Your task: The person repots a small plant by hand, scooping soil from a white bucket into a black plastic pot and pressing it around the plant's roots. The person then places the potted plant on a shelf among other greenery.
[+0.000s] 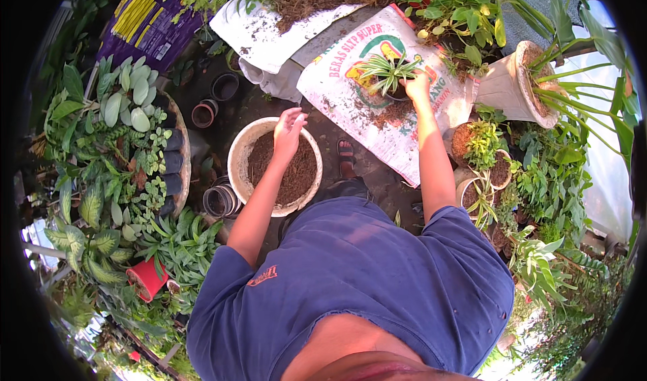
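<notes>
Right hand (416,85) at small, green-and-white, strap-leaved plant (387,73) over flattened, white, printed plastic sack (323,91); finger closure hidden, hence untellable. Left hand (290,130) loosely half-open, apparently empty, above round, cream tub (238,158) of brown soil (300,172). Possible tipping of plant from 1-sided support.

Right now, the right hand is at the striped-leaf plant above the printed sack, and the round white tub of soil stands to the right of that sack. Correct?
Not quite: the head view shows the tub to the sack's left. The right hand is at the plant.
</notes>
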